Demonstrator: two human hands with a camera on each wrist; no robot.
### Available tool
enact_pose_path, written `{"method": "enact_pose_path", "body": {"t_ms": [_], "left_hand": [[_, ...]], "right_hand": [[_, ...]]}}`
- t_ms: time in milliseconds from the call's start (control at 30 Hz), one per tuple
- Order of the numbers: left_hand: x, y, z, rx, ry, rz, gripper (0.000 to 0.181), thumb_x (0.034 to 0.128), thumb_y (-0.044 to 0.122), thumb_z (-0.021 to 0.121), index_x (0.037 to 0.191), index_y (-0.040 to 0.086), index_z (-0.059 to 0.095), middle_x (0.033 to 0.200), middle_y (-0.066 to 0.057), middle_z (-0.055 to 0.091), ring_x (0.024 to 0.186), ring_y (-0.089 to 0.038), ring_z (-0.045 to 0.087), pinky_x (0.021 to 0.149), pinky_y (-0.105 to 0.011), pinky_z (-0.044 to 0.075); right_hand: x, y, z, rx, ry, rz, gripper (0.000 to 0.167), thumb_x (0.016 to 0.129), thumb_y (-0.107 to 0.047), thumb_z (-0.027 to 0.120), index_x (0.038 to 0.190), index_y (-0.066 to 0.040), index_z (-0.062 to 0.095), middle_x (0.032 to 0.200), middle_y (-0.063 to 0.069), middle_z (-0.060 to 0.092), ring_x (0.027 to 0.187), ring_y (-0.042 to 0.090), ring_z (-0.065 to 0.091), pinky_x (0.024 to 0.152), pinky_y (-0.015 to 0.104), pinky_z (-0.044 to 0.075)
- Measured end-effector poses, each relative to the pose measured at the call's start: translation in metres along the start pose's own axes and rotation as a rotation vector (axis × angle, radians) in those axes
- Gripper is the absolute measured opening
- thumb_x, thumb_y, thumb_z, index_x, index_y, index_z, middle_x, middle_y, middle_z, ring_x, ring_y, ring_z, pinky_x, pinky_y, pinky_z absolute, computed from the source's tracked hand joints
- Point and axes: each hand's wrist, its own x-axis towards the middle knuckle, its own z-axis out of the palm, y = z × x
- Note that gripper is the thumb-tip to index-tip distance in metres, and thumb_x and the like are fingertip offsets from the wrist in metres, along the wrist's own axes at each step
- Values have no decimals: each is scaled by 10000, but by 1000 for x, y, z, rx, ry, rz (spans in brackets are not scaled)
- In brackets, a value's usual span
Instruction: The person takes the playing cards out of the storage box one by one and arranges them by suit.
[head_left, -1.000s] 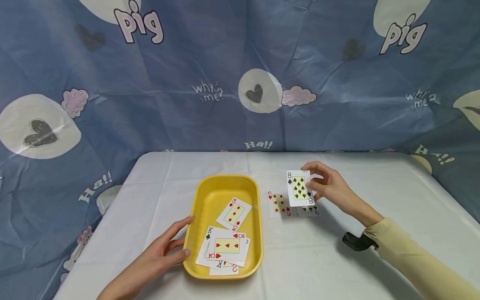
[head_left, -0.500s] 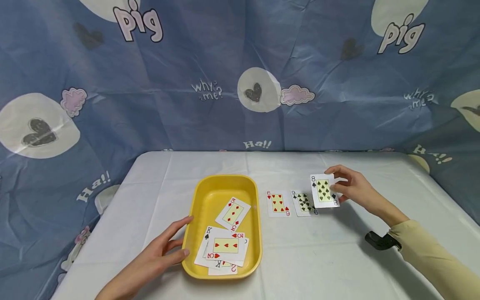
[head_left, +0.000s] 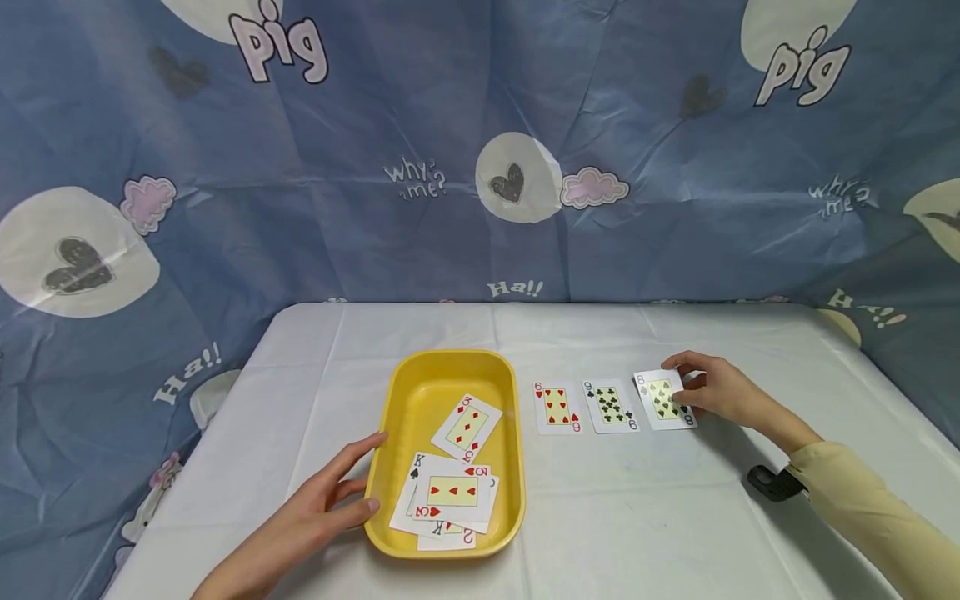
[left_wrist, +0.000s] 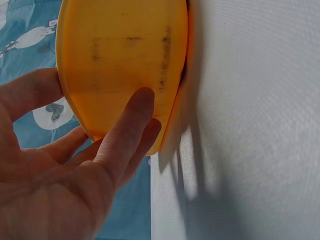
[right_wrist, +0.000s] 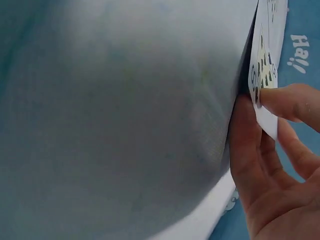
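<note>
Between thumb and fingers, my right hand pinches the eight of spades, low over the white table at the right end of a row. The right wrist view shows the thumb on the card's face and fingers beneath it. To its left lie the nine of clubs and the six of hearts, both face up. My left hand rests against the left side of a yellow tray, fingers fairly straight. In the left wrist view its fingertips touch the tray's outer wall.
Inside the tray, the three of diamonds lies apart from an overlapping pile topped by the three of hearts; a king of spades shows under it. A blue printed cloth hangs behind the white-covered table.
My right hand has carried the eight of spades rightward past the nine of clubs and lowered it towards the table, uncovering the nine. The left hand and tray have stayed put.
</note>
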Motion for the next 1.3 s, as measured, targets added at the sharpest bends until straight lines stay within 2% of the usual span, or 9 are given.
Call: {"method": "enact_pose_path", "body": {"t_ms": [167,267,400,633,833,967,1100,1300], "left_hand": [[1,3,-2,-5,-20,3,716,933,256,679,1535,309,296,1518,-148,367,1252,-275,518,962,-492,463],[2,3,-3,-10,-41,18,714,941,260,670,1541,302,284,1485,-161,413,1230,-271,536,962,-487,463],[3,3,-5,-9,-48,25,718,945,252,665,1546,284,273,1458,-179,446,1208,-275,553,954,-490,467],[5,3,-7,-20,-39,7,728,938,256,677,1545,283,276,1489,-185,402,1220,-282,544,946,-482,479],[5,5,-10,-25,-48,18,729,942,248,671,1549,277,268,1495,-202,387,1224,-288,540,945,-477,483],[6,5,-12,-24,-49,22,725,945,237,666,1549,282,267,1510,-191,365,1235,-282,530,943,-466,483],[7,3,-13,-19,-53,34,725,949,238,661,1553,262,261,1499,-191,388,1223,-279,544,941,-463,483],[7,4,-11,-14,-40,23,730,939,271,678,1547,267,274,1487,-186,412,1222,-280,549,955,-477,473]], "right_hand": [[0,2,0,-179,16,13,413,826,-53,761,1206,-33,602,960,93,595,831,201,600,607,301,478],[-1,2,1,-226,22,0,403,821,-70,769,1190,-38,613,947,69,580,826,194,572,633,303,441],[0,1,3,-235,25,-18,398,826,-77,770,1190,-24,617,959,87,546,807,196,531,627,311,424],[2,0,2,-248,12,-4,414,839,-110,767,1212,-4,621,1027,119,539,859,214,533,666,334,448],[5,0,2,-215,-18,6,421,851,-101,751,1238,11,629,1147,174,582,952,262,572,727,359,487],[6,-2,1,-183,-32,-8,409,852,-72,735,1240,6,632,1170,173,601,962,256,579,735,331,495],[5,-3,2,-143,-3,-88,384,865,-15,713,1238,11,629,1157,173,616,923,231,587,701,290,497],[9,-18,5,-45,53,-265,368,895,65,648,1254,-5,612,1142,187,604,887,197,601,682,260,506]]}}
